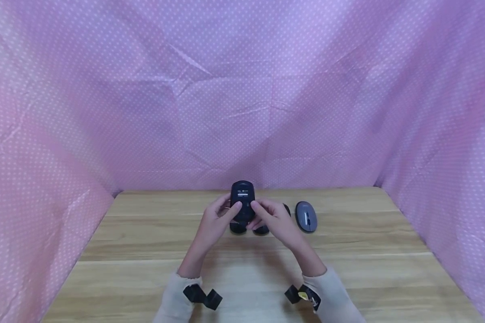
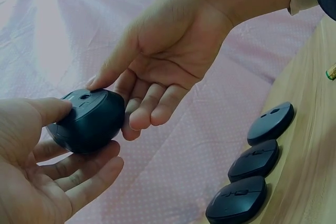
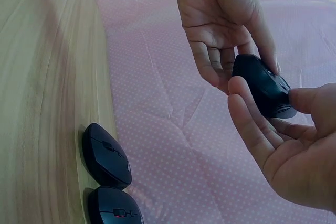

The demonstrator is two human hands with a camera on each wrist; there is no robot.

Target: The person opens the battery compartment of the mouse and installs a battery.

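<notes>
A black computer mouse (image 1: 242, 194) is held up above the table between both hands, its underside with a printed label turned toward me. My left hand (image 1: 215, 220) grips its left side, thumb on the underside and fingers beneath. On the other side my right hand (image 1: 280, 224) pinches it, thumb also on the underside. In the left wrist view the mouse (image 2: 97, 121) shows a round sensor hole near its end. The right wrist view has the same mouse (image 3: 262, 85) between the thumbs and fingers of both hands.
Black mice (image 1: 238, 228) lie on the wooden table (image 1: 145, 233) below the hands, partly hidden by them. A grey mouse (image 1: 306, 216) lies to their right. Pink dotted cloth (image 1: 242, 112) hangs behind the table and at both sides.
</notes>
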